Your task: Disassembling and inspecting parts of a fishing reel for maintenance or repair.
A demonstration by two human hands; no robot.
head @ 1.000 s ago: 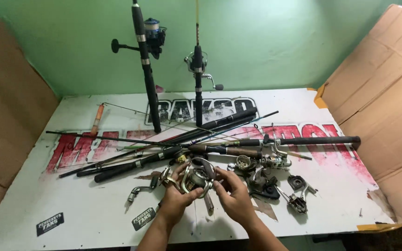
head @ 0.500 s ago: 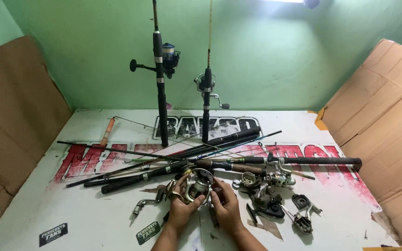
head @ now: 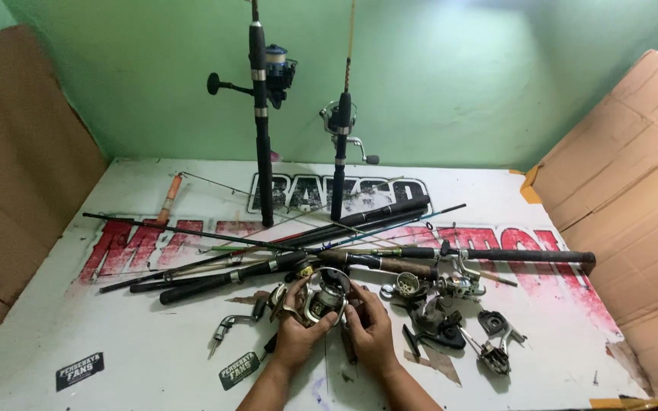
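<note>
We grip a spinning reel [head: 327,298] in both hands, left hand [head: 296,335] and right hand [head: 369,332] fingers closed around it, lifting it clear of the rods [head: 283,259] cluttering the desk [head: 138,342].

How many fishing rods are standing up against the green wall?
2. The taller rod, carrying a dark blue reel, stands on the left. The shorter rod, with a silver reel, stands just right of it. More rods lie flat on the table.
</note>
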